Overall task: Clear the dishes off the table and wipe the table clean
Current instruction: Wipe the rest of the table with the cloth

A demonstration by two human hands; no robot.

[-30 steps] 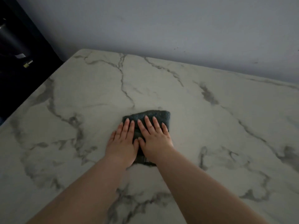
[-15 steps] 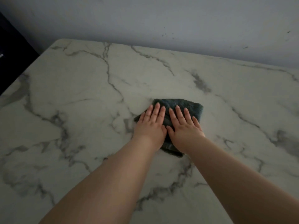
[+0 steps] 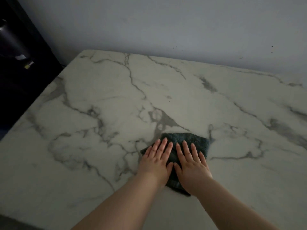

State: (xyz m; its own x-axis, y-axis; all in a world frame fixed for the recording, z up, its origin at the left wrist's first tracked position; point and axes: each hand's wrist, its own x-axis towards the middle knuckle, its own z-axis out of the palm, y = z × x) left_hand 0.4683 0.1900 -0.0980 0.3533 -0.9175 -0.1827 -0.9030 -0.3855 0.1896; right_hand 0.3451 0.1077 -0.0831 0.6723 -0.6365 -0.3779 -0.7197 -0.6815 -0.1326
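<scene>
Tabletop (image 3: pixel 166 100): white marble pattern, grey veins, spreads all round hands. Cloth (image 3: pixel 191 141): dark teal, folded, terry-textured, flat under both hands, far edge past fingertips. Left hand (image 3: pixel 156 161), right hand (image 3: pixel 191 166): side by side, palms down, fingers straight, pressing cloth, thumbs nearly touching.

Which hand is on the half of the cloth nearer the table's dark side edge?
The left hand; it lies flat on the left half of the cloth, while the right hand covers the half farther from that edge.
</scene>
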